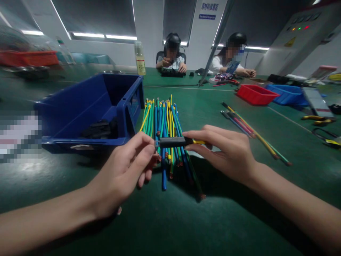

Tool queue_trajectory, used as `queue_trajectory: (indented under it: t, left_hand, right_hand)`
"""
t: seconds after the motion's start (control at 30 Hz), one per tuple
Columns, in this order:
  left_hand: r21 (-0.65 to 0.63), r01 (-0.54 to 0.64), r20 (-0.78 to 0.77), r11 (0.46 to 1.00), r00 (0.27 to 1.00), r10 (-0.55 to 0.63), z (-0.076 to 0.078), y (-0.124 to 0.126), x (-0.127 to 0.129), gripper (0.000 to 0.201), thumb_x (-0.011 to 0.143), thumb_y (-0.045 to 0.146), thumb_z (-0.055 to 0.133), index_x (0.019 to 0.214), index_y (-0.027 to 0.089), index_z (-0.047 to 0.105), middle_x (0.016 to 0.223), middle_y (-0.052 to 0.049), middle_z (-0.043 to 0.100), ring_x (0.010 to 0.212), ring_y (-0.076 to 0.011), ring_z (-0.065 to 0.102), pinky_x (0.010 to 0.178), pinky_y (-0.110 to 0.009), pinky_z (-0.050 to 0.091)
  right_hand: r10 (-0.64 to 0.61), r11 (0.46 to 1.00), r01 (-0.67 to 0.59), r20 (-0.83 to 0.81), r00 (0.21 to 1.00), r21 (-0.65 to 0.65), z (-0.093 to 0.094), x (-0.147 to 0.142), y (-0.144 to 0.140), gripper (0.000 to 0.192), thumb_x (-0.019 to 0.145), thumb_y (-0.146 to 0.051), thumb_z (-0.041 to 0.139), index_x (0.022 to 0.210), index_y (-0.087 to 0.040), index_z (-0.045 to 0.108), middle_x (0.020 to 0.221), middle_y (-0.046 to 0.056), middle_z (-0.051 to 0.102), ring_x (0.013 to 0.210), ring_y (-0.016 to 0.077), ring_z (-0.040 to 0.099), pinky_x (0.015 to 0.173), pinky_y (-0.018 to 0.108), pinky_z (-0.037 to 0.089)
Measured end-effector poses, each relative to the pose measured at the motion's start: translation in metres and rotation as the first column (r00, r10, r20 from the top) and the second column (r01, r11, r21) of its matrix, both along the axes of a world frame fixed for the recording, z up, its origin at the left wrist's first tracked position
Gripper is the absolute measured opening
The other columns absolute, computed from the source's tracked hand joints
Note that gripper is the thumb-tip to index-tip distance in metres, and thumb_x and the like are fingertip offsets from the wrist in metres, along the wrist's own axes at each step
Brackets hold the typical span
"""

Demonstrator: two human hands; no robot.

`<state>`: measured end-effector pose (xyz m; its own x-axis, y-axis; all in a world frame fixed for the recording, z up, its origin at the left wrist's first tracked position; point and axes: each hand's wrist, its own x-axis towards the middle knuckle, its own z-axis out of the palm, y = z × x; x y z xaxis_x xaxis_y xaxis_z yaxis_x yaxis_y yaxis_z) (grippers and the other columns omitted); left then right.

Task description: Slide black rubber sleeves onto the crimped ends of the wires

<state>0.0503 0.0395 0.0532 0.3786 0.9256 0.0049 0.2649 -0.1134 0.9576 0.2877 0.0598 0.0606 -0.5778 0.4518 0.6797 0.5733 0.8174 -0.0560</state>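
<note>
A black sleeve (172, 142) on a yellow wire (199, 142) is pinched at either end between left hand (128, 170) and right hand (226, 151) fingertips, above the coloured wire bundle (165, 131).

A single head-worn camera looks forward and down across the green work table (239, 220), close above the person's forearms. The open blue plastic bin (90, 110) sits just left of centre, with seated co-workers beyond it.

Two blue bins (87, 106) (289, 94), one red bin (255, 94), one bottle (140, 58), two hands (130, 167) (226, 149).
</note>
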Motion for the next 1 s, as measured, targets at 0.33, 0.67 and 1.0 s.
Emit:
queue_trajectory:
  t: [0.33, 0.67, 1.0]
  left_hand:
    - [-0.057, 0.04, 0.021, 0.998, 0.999, -0.039, 0.001, 0.0, 0.0, 0.033, 0.093, 0.049, 0.037, 0.082, 0.02, 0.047, 0.066, 0.003, 0.049, 0.054, -0.0098, 0.055, 0.042, -0.019, 0.045]
    - [-0.028, 0.026, -0.01, 0.999, 1.0, -0.027, -0.002, 0.001, -0.002, 0.032, 0.094, 0.05, 0.036, 0.085, 0.021, 0.047, 0.067, 0.003, 0.051, 0.054, -0.0091, 0.055, 0.043, -0.018, 0.045]
    - [0.047, -0.097, 0.06, 0.994, 0.994, 0.094, -0.003, -0.001, 0.0, 0.031, 0.093, 0.049, 0.038, 0.084, 0.021, 0.047, 0.064, 0.004, 0.051, 0.052, -0.0091, 0.054, 0.042, -0.019, 0.046]
  right_hand:
    - [0.017, 1.0, -0.018, 0.049, 0.999, 0.018, 0.0, -0.003, 0.0, 0.016, 0.088, -0.02, 0.06, 0.104, -0.015, 0.063, 0.073, 0.001, 0.063, 0.062, 0.0089, 0.055, 0.055, 0.02, 0.042]
    - [0.017, 0.997, -0.01, 0.105, 0.994, -0.07, 0.002, -0.002, 0.001, 0.023, 0.094, -0.026, 0.051, 0.11, -0.012, 0.058, 0.082, 0.005, 0.065, 0.068, 0.0112, 0.056, 0.059, 0.022, 0.044]
    - [-0.069, 0.99, 0.071, 0.026, 0.997, -0.121, 0.001, 0.002, 0.012, 0.018, 0.095, -0.017, 0.043, 0.08, -0.018, 0.052, 0.067, 0.0, 0.05, 0.061, 0.0113, 0.047, 0.055, 0.024, 0.037]
